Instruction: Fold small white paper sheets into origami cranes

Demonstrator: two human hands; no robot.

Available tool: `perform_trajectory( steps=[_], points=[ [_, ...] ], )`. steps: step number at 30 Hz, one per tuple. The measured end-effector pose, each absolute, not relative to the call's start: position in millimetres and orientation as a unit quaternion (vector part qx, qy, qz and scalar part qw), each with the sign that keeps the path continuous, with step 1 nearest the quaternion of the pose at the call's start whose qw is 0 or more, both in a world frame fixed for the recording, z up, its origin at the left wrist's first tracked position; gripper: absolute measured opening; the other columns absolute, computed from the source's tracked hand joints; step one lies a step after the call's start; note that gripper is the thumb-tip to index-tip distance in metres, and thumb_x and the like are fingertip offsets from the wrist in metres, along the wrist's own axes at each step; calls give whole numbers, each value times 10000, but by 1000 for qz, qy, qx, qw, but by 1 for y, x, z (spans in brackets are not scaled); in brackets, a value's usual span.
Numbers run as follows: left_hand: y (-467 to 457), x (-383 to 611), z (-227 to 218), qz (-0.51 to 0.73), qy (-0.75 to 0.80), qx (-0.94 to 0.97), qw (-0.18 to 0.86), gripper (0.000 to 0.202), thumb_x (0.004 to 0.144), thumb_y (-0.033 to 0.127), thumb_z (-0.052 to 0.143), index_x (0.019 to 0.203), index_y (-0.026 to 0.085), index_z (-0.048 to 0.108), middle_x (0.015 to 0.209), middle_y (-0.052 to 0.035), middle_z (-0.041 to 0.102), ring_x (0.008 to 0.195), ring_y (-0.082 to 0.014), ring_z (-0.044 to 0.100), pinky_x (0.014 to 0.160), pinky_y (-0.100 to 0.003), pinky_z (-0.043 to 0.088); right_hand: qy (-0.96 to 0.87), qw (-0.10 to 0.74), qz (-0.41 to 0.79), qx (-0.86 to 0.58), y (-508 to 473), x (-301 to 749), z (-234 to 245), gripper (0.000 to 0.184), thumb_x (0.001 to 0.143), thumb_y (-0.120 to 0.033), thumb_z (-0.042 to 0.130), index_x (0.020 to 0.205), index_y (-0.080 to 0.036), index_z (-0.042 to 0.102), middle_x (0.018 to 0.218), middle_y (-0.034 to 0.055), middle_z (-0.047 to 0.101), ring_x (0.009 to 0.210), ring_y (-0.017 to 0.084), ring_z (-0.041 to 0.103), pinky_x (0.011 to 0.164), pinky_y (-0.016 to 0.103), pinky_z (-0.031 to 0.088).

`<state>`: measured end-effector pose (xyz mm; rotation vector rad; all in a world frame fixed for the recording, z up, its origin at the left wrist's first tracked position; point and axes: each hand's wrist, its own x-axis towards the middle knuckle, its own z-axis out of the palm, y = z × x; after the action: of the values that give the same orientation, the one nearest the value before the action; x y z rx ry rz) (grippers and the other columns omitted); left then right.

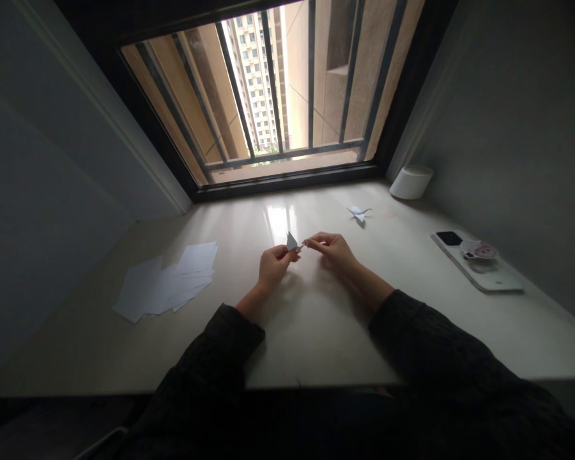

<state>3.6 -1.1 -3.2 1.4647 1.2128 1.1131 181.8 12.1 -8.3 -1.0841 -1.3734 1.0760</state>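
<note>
A small folded paper piece (291, 241), pale and pointed at the top, is pinched in my left hand (272, 264) just above the table. From the right, the thumb and fingertips of my right hand (334, 249) close on a thin end of the same paper. The fingers hide part of its lower folds. Beyond my right hand, a finished-looking white paper crane (359, 214) rests on the table with its wings spread.
Several loose white paper sheets (172, 281) lie overlapping at the left of the pale table (311, 345). On the right is a phone (476, 265) with a round grip on its back. A white cylindrical object (411, 182) stands in the far right corner, near the barred window (278, 96).
</note>
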Motion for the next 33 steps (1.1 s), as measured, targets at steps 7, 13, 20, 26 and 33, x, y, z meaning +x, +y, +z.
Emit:
perform_trajectory(
  steps=[7, 13, 20, 26, 33],
  points=[
    [0, 1, -9, 442, 502, 641, 377, 331, 746, 495, 648, 724, 171, 708, 720, -68, 721, 690, -199, 677, 621, -273, 466, -654, 503, 328, -460, 14, 183, -7, 300, 740, -535, 661, 713, -246, 735, 764, 52, 667, 661, 180, 545, 604, 329, 387],
    [-1, -1, -8, 423, 524, 659, 335, 294, 749, 478, 647, 711, 195, 717, 712, -51, 724, 667, -189, 665, 599, -263, 455, -739, 452, 225, -446, 18, 190, -7, 223, 817, -440, 627, 738, -255, 723, 778, 58, 673, 767, 212, 556, 701, 352, 404],
    [-2, 1, -6, 389, 552, 672, 304, 285, 763, 471, 629, 734, 204, 724, 715, -41, 726, 683, -186, 670, 597, -258, 455, -808, 373, 81, -450, 18, 194, -4, 217, 867, -372, 589, 758, -210, 682, 830, 61, 684, 810, 209, 560, 754, 349, 375],
    [1, 1, -9, 416, 520, 647, 370, 308, 736, 476, 653, 717, 176, 718, 700, -61, 721, 654, -192, 669, 589, -263, 452, -781, 416, 125, -449, 16, 190, -4, 227, 863, -376, 589, 751, -204, 684, 816, 66, 676, 794, 203, 571, 740, 345, 394],
    [5, 1, -11, 447, 491, 609, 434, 342, 712, 480, 686, 758, 142, 719, 702, -83, 716, 652, -196, 668, 602, -272, 459, -635, 500, 338, -482, 16, 187, -7, 310, 736, -515, 674, 782, -215, 741, 824, 53, 691, 717, 174, 581, 611, 294, 406]
  ],
)
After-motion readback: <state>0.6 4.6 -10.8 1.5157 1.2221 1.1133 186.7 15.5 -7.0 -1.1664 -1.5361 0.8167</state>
